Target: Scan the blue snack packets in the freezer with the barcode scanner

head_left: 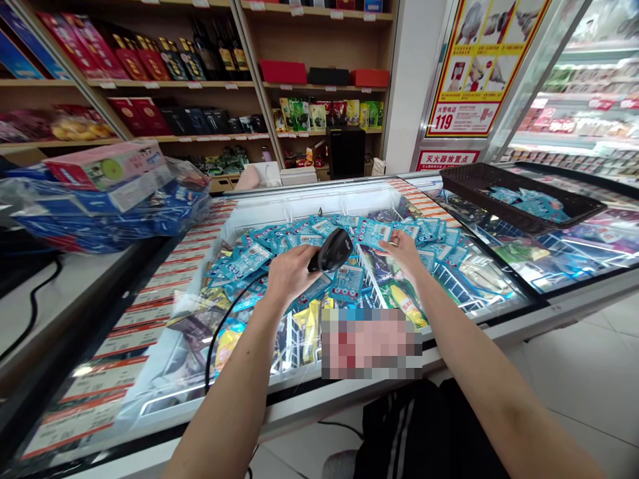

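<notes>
My left hand (292,273) grips a black handheld barcode scanner (332,249), its head tipped toward my right hand. A black coiled cable (219,326) runs down from the scanner over the freezer's contents. My right hand (402,253) pinches the lower corner of a blue foil packet (374,233) and holds it up near the scanner, a small gap between them. Beneath both hands lies a heap of similar blue packets (279,256) inside an open chest freezer (309,203). Yellow packets (309,329) lie lower down.
A black woven tray of blue packets (519,199) rests on the freezer's glass lid at right. Shrink-wrapped blue cartons (110,206) stand at left on a counter. Wooden shelves of boxed goods and bottles stand behind. A pixelated patch covers the freezer's near edge.
</notes>
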Tool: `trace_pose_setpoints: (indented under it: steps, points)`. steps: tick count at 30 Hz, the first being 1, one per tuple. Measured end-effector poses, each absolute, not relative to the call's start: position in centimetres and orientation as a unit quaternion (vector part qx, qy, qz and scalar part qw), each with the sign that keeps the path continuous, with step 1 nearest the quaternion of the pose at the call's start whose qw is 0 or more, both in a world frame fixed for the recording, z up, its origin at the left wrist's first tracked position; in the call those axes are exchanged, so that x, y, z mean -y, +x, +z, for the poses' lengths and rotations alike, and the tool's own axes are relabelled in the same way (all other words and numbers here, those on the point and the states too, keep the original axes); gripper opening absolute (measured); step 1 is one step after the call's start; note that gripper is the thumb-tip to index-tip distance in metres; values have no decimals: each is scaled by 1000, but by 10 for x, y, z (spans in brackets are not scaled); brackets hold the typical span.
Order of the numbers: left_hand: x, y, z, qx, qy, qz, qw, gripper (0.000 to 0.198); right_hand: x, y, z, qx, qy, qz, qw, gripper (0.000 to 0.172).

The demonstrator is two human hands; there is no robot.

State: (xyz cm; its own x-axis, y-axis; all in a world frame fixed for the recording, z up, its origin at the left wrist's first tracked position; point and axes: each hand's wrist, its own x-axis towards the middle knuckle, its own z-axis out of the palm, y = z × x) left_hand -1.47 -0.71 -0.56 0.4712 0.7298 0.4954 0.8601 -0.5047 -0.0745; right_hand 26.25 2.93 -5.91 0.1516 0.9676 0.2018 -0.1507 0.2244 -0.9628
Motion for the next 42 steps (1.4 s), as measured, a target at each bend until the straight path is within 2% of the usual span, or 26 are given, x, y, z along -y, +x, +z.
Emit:
trace_pose_setpoints:
  steps: [6, 13, 20, 42]
  points:
    - [9, -12, -4, 467, -844, -216, 150, 31, -33, 261, -62, 482, -428, 459, 612, 42]
    - [14, -9, 3, 452, -850, -233, 140, 31, -40, 269, -71, 496, -479, 368, 624, 38]
    - [18, -4, 3, 428, -867, -224, 120, 33, -40, 266, -73, 522, -479, 339, 620, 34]
    - [18, 1, -2, 420, -880, -193, 107, 32, -34, 263, -71, 540, -500, 320, 597, 33]
